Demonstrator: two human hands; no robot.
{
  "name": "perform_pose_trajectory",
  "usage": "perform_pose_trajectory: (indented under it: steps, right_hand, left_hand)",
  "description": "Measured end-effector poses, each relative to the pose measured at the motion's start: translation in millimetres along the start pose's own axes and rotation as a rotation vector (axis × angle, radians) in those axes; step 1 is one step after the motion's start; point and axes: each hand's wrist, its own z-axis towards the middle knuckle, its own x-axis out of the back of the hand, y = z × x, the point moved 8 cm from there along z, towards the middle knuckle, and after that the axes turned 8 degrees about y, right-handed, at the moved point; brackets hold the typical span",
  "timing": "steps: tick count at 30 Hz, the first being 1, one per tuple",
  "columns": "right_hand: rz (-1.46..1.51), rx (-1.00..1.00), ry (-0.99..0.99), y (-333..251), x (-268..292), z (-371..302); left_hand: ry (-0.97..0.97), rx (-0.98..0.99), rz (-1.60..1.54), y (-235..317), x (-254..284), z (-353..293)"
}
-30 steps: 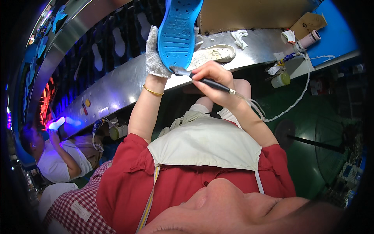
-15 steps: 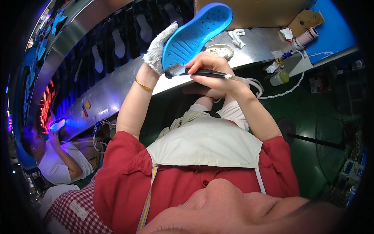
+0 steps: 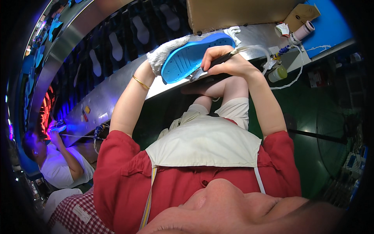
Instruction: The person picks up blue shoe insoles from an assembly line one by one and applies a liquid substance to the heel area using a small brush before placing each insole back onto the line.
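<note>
Gripping the brush (image 3: 221, 59), right hand (image 3: 229, 64) partly hides it

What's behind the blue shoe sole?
Around the blue shoe sole, part of the gloved left hand, metal bench and white cloth show; whatever lies directly behind is covered.

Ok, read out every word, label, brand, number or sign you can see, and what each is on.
Nothing reads clearly.
White tag on the checked cloth: print too small.
Brown package: dark mark too small to read.
Blue shoe sole: any markings too blurred.
</note>
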Motion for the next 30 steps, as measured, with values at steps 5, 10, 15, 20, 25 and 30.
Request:
perform_pose_trajectory:
  steps: [5,10,15,20,25,30]
  right_hand:
    - [0.071,0.09,0.172,-8,7,0]
    - [0.267,0.043,0.52,10,86,-6]
    - [-0.182,0.384,0.53,-32,46,-18]
    - [-0.054,0.333,0.342,-39,23,-18]
    - [-0.325,0.477,0.552,-62,48,-13]
    - [0.045,0.371,0.564,-66,54,-10]
  left_hand:
    - [-0.105,0.021,-0.089,-9,-22,-5]
    - [-0.204,-0.036,-0.3,-6,-38,-22]
    - [-0.113,-0.21,-0.327,5,-27,-21]
    - [-0.017,-0.349,-0.278,9,-8,-27]
    - [-0.104,-0.362,-0.255,12,-22,-41]
    - [-0.079,-0.482,-0.214,24,-26,-56]
